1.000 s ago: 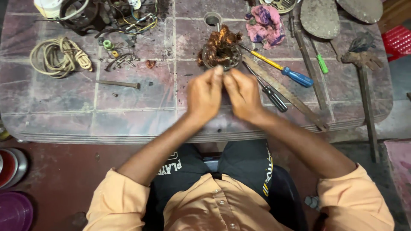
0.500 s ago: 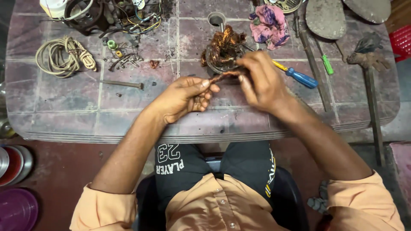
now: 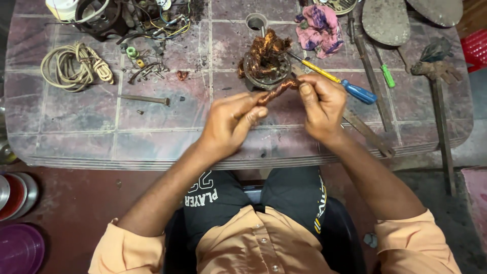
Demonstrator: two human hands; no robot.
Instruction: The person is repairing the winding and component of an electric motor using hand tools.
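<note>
The left hand sits just left of the frame's centre, fingers curled closed around the lower end of a twisted bundle of copper wire, with the thumb pressed along it. The right hand, just right of centre, is closed too, pinching the upper end of the same bundle between thumb and fingers. The bundle slants up from the left hand to the right one and joins a round motor stator packed with tangled copper windings, which stands on the table just above the hands. Both forearms reach in from the bottom of the frame, out of orange sleeves. The table is a worn, tiled, pinkish-grey top that fills the upper half of the frame. A screwdriver with a yellow shaft and a blue handle lies slanting just above the right hand, its tip near the stator. A pink crumpled rag lies at the upper middle right. A coil of pale rope lies at the upper left, with a dark bolt below it and small loose parts to its right. A hammer lies along the right edge.
</note>
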